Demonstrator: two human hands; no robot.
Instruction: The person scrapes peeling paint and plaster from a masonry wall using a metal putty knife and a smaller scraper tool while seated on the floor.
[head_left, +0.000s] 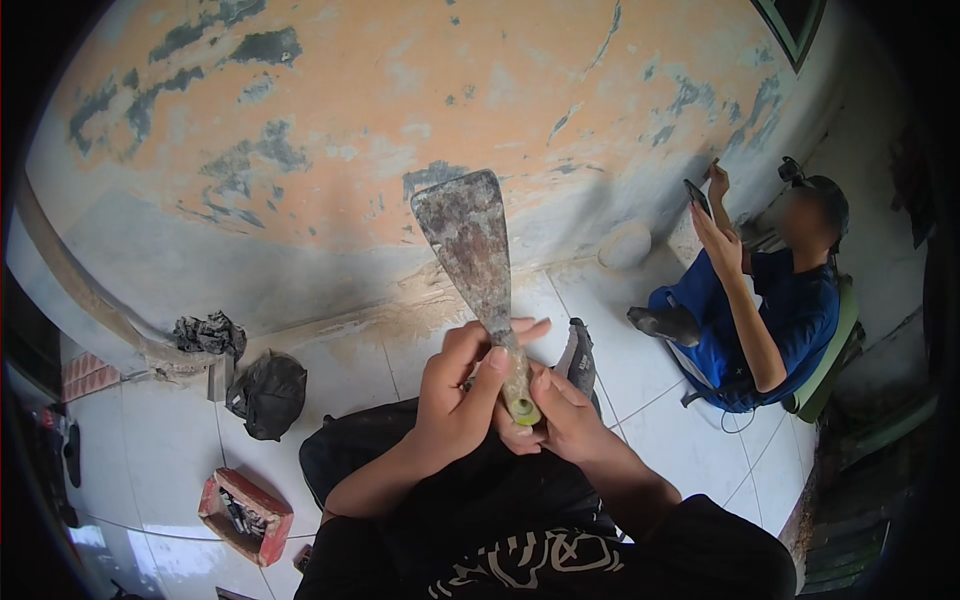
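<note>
A paint scraper (474, 247) with a broad, stained metal blade is held up in front of me, its blade pointing away toward the wall. My left hand (461, 390) grips the upper handle close to the blade, thumb along the side. Around the lower handle, near its yellow-green butt end with a hole, close the fingers of my right hand (562, 412). Behind the blade stands a wall (360, 97) with peeling orange paint, grey patches and a pale lower band.
To the right a seated person (795, 300) in blue holds a phone (697, 196). On the white tiled floor (345, 360) at left are a black bag (270, 394), a crumpled dark cloth (210, 335) and a red box (277, 525) with small items. Dust lies along the wall's foot.
</note>
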